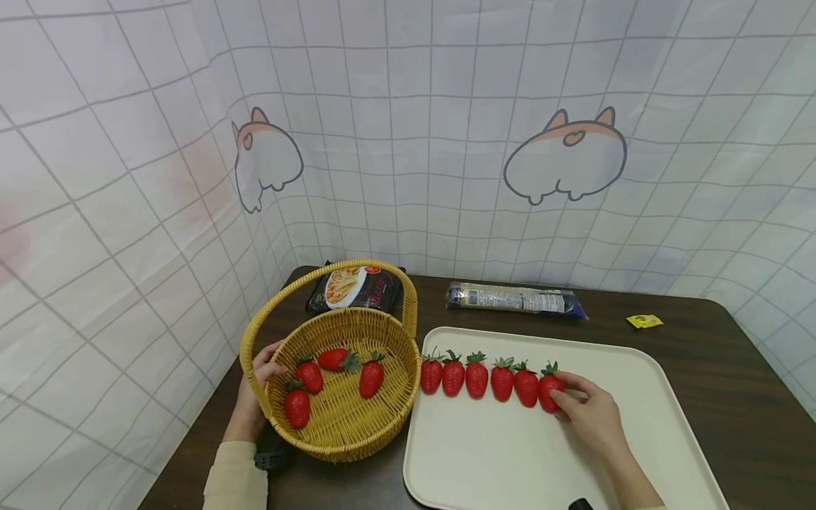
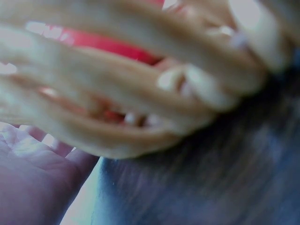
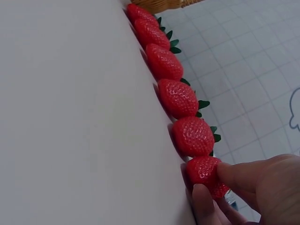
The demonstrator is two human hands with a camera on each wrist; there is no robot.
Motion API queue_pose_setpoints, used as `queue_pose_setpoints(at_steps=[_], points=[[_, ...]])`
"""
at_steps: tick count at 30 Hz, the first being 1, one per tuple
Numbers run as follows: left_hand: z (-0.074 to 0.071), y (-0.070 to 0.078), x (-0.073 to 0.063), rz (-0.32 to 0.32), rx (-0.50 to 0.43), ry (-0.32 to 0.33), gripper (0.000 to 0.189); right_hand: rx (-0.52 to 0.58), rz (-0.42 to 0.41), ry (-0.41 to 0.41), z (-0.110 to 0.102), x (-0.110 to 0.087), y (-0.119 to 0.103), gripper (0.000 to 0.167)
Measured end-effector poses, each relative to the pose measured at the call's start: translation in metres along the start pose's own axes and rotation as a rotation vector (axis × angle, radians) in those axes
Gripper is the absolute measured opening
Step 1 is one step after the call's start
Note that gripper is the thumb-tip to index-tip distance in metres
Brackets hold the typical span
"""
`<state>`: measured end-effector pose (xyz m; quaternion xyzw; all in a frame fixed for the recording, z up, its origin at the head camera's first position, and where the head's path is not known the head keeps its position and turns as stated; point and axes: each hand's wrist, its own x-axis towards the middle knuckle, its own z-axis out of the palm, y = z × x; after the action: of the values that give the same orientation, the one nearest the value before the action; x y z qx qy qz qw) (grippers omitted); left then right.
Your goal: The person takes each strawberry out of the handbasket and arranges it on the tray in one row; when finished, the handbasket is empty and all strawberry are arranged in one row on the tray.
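Right hand pinches row's sixth berry, 12 o'clock on tray; left hand grips basket at 9; four left inside

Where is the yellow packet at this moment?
In the head view, the yellow packet lies on the table, just behind the far right corner of the tray and to the right of the long package.

We count ten strawberries: six on one tray, four in one basket. We also see three packets.
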<state>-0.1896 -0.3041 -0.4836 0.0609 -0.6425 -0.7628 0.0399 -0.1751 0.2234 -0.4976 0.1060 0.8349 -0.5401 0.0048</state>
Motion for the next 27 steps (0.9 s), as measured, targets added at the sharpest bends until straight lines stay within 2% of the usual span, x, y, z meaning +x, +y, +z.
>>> queue_pose_setpoints(at_steps=[11,20,27], points=[[-0.0013,-0.0013,0.0,0.021,0.002,-0.014,0.043,0.03,0.008,-0.02,0.0021,0.0,0.0001,0.043],[0.0029,0.0054,-0.004,0.001,0.019,-0.009,0.045,0.051,0.006,0.021,-0.0006,-0.0001,0.0007,0.04],[0.002,0.0042,-0.0028,-0.003,0.023,-0.003,0.044,0.039,-0.001,0.07,-0.0031,-0.0013,-0.0013,0.037]])
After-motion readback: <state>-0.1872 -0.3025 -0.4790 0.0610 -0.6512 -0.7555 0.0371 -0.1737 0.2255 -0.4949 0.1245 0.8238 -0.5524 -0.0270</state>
